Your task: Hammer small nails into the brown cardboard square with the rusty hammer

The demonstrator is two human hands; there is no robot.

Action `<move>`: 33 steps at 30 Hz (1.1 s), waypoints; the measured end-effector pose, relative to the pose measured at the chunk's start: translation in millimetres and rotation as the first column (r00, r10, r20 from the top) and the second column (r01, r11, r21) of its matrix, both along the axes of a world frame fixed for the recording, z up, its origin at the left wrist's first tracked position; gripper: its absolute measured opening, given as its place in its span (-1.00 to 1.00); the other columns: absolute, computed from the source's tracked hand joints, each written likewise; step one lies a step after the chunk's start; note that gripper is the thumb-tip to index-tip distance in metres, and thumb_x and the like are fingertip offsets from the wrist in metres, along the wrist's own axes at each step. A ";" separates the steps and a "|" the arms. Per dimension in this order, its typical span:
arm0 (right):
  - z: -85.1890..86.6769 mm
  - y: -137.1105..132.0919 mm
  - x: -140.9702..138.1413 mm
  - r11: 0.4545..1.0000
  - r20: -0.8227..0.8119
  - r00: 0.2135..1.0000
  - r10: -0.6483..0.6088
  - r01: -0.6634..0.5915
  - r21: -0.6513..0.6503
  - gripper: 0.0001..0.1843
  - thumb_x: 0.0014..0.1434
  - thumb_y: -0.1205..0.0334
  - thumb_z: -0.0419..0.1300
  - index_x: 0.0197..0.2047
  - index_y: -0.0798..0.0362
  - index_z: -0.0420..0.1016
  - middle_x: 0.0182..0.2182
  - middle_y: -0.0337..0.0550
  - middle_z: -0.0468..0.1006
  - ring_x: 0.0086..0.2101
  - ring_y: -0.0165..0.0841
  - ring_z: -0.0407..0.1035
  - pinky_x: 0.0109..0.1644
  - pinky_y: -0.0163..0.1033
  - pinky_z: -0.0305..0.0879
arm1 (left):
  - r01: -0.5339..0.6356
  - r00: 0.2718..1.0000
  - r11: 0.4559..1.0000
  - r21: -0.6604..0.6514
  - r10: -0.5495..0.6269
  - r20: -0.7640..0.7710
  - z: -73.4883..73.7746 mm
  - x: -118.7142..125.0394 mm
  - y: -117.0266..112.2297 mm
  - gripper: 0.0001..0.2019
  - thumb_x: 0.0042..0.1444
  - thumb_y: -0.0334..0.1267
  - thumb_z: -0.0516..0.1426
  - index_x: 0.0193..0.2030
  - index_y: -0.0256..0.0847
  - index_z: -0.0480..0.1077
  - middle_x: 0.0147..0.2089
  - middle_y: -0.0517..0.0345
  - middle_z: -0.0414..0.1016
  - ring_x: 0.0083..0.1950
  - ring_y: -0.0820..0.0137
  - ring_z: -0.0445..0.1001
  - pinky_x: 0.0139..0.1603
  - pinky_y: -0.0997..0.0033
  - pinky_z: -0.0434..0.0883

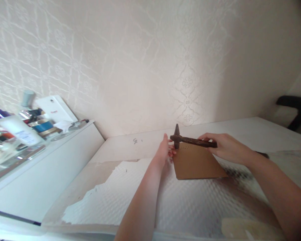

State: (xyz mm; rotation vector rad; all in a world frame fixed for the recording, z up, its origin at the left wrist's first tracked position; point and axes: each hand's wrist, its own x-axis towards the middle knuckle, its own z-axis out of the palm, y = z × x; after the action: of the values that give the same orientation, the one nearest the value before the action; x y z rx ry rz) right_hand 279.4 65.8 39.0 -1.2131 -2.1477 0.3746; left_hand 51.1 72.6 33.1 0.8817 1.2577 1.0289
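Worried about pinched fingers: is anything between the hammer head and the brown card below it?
Fingertips of the left hand sit at the far left corner of the card, beside the head of the hammer. The right hand grips its handle. Nothing else visible intervenes.

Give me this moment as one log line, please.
right hand: grips hammer | left hand: at cardboard edge, by hammer head | cardboard: flat on textured sheet
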 end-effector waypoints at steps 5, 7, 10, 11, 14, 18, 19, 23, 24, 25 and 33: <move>0.1 0.6 0.7 1.000 0.026 1.000 0.009 -0.009 -0.017 -0.66 -0.03 0.25 0.13 -0.13 -0.10 0.49 -0.35 -0.23 0.59 -0.36 -0.25 0.45 -0.27 -0.22 0.36 | 0.010 1.000 1.000 -0.015 -0.010 -0.009 2.1 0.7 -0.9 -0.48 0.23 0.12 -0.24 -0.11 -0.30 0.27 -0.43 0.08 0.38 -0.56 0.49 0.24 -0.49 0.50 0.13; -0.5 1.0 1.1 1.000 0.033 0.999 0.013 -0.012 -0.022 -0.66 -0.03 0.25 0.13 -0.13 -0.09 0.49 -0.36 -0.23 0.59 -0.36 -0.25 0.45 -0.27 -0.22 0.36 | 0.009 1.000 1.000 -0.008 -0.009 0.001 1.7 0.6 -0.7 -0.48 0.23 0.12 -0.24 -0.11 -0.30 0.27 -0.44 0.09 0.37 -0.57 0.49 0.25 -0.49 0.50 0.13; -1.5 1.7 1.7 1.000 0.034 0.999 0.007 -0.006 -0.014 -0.66 -0.03 0.25 0.13 -0.13 -0.10 0.49 -0.36 -0.23 0.59 -0.37 -0.25 0.45 -0.27 -0.22 0.35 | 0.007 1.000 1.000 -0.013 -0.007 0.006 -0.2 -0.2 0.3 -0.46 0.22 0.14 -0.23 -0.09 -0.30 0.27 -0.44 0.08 0.38 -0.57 0.49 0.25 -0.48 0.50 0.14; -1.8 1.9 1.8 1.000 0.031 1.000 0.001 -0.001 -0.008 -0.65 -0.03 0.25 0.13 -0.13 -0.10 0.49 -0.36 -0.24 0.59 -0.37 -0.25 0.45 -0.27 -0.23 0.35 | 0.008 1.000 1.000 -0.011 -0.008 0.007 -0.8 -0.5 0.4 -0.46 0.22 0.15 -0.23 -0.08 -0.30 0.27 -0.43 0.08 0.38 -0.57 0.48 0.25 -0.48 0.49 0.14; -1.9 2.2 1.5 1.000 0.025 1.000 0.006 -0.006 -0.008 -0.66 -0.03 0.25 0.13 -0.14 -0.10 0.49 -0.34 -0.24 0.59 -0.36 -0.26 0.46 -0.27 -0.24 0.35 | 0.010 1.000 1.000 0.009 -0.010 0.013 -1.1 -0.8 0.0 -0.46 0.21 0.15 -0.22 -0.09 -0.30 0.27 -0.43 0.09 0.38 -0.56 0.49 0.26 -0.48 0.50 0.15; -0.8 1.1 0.5 1.000 0.023 1.000 0.007 -0.007 -0.013 -0.67 -0.04 0.25 0.13 -0.16 -0.12 0.51 -0.34 -0.25 0.59 -0.36 -0.26 0.46 -0.26 -0.23 0.35 | 0.000 1.000 1.000 -0.002 0.000 -0.001 0.5 0.0 -0.5 -0.48 0.23 0.11 -0.23 -0.11 -0.30 0.28 -0.45 0.11 0.36 -0.57 0.49 0.26 -0.49 0.50 0.14; -0.5 0.8 0.4 1.000 0.018 1.000 0.002 -0.002 -0.010 -0.66 -0.04 0.26 0.13 -0.15 -0.12 0.50 -0.34 -0.25 0.59 -0.36 -0.26 0.46 -0.26 -0.23 0.35 | 0.000 1.000 1.000 -0.008 0.000 -0.007 0.6 0.2 -0.3 -0.48 0.23 0.11 -0.23 -0.10 -0.30 0.28 -0.44 0.09 0.37 -0.57 0.49 0.25 -0.50 0.50 0.14; -0.2 0.2 0.4 1.000 0.013 1.000 0.010 -0.010 -0.016 -0.65 -0.05 0.27 0.12 -0.14 -0.11 0.50 -0.32 -0.25 0.59 -0.35 -0.27 0.45 -0.26 -0.24 0.35 | 0.005 1.000 1.000 -0.004 -0.005 -0.003 0.0 0.6 0.6 -0.47 0.23 0.11 -0.23 -0.12 -0.31 0.29 -0.44 0.08 0.38 -0.57 0.49 0.25 -0.50 0.50 0.14; -0.3 0.4 0.5 1.000 0.018 1.000 0.014 -0.014 -0.019 -0.65 -0.04 0.27 0.12 -0.14 -0.11 0.50 -0.32 -0.26 0.59 -0.35 -0.27 0.45 -0.26 -0.24 0.35 | 0.002 1.000 1.000 -0.003 -0.002 0.001 -0.1 0.6 0.7 -0.48 0.23 0.11 -0.23 -0.12 -0.30 0.30 -0.45 0.09 0.37 -0.57 0.49 0.25 -0.50 0.50 0.14; -0.4 0.6 0.6 1.000 0.022 1.000 0.014 -0.014 -0.021 -0.65 -0.04 0.27 0.12 -0.14 -0.11 0.50 -0.32 -0.26 0.59 -0.35 -0.27 0.45 -0.26 -0.24 0.35 | -0.002 1.000 1.000 -0.002 0.002 0.002 -0.2 0.4 0.8 -0.48 0.23 0.11 -0.23 -0.13 -0.30 0.30 -0.46 0.11 0.36 -0.57 0.50 0.26 -0.50 0.51 0.14; 0.9 -0.3 -0.2 1.000 0.032 0.999 0.009 -0.008 -0.012 -0.69 -0.03 0.24 0.13 -0.17 -0.10 0.51 -0.33 -0.25 0.59 -0.36 -0.27 0.46 -0.29 -0.26 0.35 | 0.009 1.000 1.000 0.006 -0.009 0.003 -1.1 -0.6 0.8 -0.46 0.23 0.12 -0.23 -0.09 -0.33 0.29 -0.44 0.07 0.38 -0.57 0.50 0.26 -0.52 0.51 0.13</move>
State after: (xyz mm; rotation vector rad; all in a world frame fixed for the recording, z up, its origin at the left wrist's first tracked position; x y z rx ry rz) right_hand 279.2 65.5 39.9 -1.2248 -2.1816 0.3750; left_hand 50.5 73.4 31.9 0.8896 1.2475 1.0273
